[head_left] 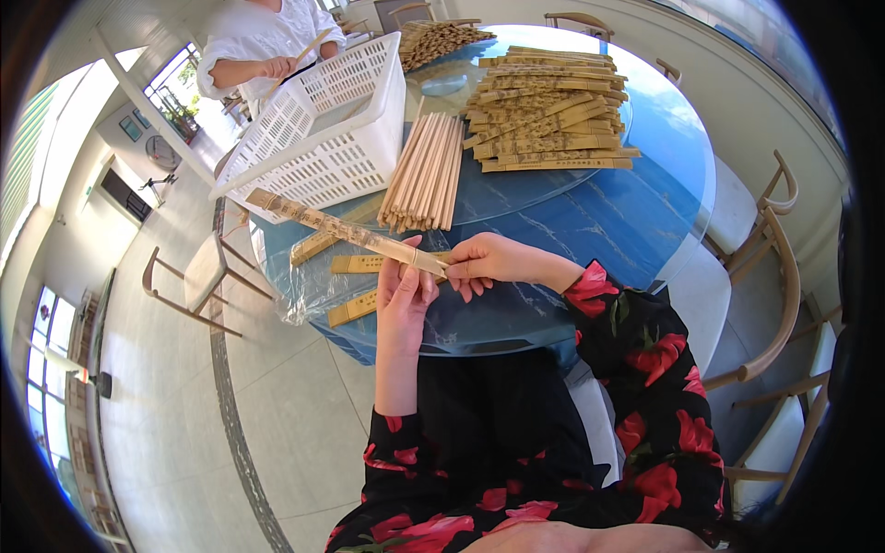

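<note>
My left hand [406, 288] is closed around a long brown printed paper chopstick sleeve [327, 224], which slants up to the left over the table's near edge. Pale wooden tips show at the sleeve's right end. There my right hand [486, 262] pinches with thumb and fingers; I cannot tell whether it grips the wood or the paper. Beneath and beside my left hand lie a few similar sleeves [352, 308]. Just beyond my hands is a bundle of bare wooden chopsticks [426, 175]. A large stack of printed sleeves [548, 111] sits to its right.
A white slatted plastic basket [364, 147] stands at the left of the round blue table [645, 198]. Clear plastic wrap [293, 300] hangs at the left edge. Another pile [438, 41] lies farther back. Across the table a person in white [267, 41] holds a stick. Wooden chairs [207, 276] surround the table.
</note>
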The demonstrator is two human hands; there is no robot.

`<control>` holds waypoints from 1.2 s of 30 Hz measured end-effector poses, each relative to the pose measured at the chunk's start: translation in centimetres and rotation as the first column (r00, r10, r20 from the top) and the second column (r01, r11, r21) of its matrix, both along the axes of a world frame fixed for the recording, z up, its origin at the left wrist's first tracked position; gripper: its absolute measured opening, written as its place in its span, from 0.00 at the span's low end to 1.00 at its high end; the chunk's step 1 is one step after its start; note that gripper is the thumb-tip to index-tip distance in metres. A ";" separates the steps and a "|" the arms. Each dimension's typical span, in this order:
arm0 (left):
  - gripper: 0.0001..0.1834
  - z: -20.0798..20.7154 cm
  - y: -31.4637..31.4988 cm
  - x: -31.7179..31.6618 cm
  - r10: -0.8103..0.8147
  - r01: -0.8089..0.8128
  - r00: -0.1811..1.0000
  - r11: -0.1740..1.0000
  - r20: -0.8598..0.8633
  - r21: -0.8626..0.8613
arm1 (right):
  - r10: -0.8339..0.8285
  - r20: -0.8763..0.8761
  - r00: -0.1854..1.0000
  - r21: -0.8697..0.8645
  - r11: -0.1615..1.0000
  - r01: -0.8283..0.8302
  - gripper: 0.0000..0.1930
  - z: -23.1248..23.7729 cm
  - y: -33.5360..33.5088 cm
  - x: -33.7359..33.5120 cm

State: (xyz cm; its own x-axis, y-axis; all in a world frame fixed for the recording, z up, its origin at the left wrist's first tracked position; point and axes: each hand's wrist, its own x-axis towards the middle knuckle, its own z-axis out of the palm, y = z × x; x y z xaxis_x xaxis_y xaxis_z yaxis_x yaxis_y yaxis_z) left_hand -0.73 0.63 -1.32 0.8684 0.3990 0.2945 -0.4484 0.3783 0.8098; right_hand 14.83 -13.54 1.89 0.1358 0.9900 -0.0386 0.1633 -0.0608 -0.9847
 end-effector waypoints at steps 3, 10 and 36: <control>0.24 -0.6 0.8 -0.1 -0.017 0.030 0.994 0.992 0.109 -0.123 | -0.008 0.020 1.000 -0.005 1.000 0.008 0.14 0.2 -0.3 0.1; 0.18 -1.3 1.1 -0.3 0.056 -0.035 0.992 0.984 0.116 -0.175 | -0.025 0.046 0.999 0.073 0.997 0.021 0.17 0.6 -0.8 0.7; 0.11 -0.7 0.9 -0.5 0.004 -0.003 1.000 0.996 0.015 -0.086 | 0.039 -0.132 0.990 0.139 0.990 -0.021 0.17 -0.2 -0.6 0.9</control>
State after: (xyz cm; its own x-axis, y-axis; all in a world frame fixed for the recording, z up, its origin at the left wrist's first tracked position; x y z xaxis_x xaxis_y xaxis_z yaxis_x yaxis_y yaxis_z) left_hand -1.27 1.48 -2.04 0.8624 0.4267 0.2722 -0.4622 0.4447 0.7672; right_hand 15.72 -14.12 1.70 0.1088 0.9907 0.0820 0.0289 0.0793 -0.9964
